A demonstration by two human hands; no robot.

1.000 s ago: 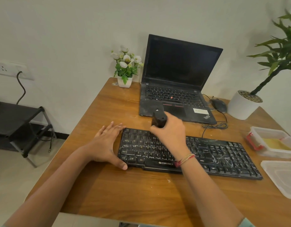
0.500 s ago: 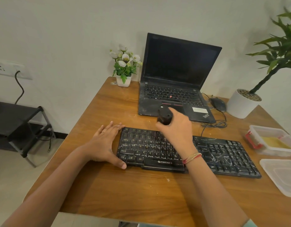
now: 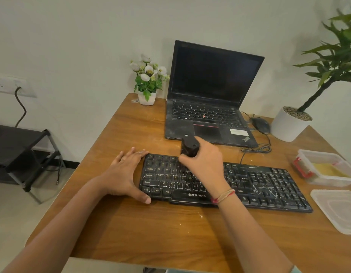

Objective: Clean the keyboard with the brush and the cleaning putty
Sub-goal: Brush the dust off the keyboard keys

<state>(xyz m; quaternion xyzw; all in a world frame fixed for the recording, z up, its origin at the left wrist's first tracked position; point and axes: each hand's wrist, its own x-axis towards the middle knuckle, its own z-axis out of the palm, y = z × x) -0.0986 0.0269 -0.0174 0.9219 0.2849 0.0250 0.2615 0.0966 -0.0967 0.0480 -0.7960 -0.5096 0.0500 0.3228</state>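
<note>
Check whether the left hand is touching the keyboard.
Touching. Head view: the left hand has its thumb against the keyboard at the front-left corner, fingers along its left edge.

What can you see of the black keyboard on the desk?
The black Zebronics keyboard lies flat on the wooden desk, before the laptop, its plastic keys smeared with whitish dust. A cable leaves its rear edge. The left hand braces its left end; the right hand holds a black brush over its upper-left keys.
</note>
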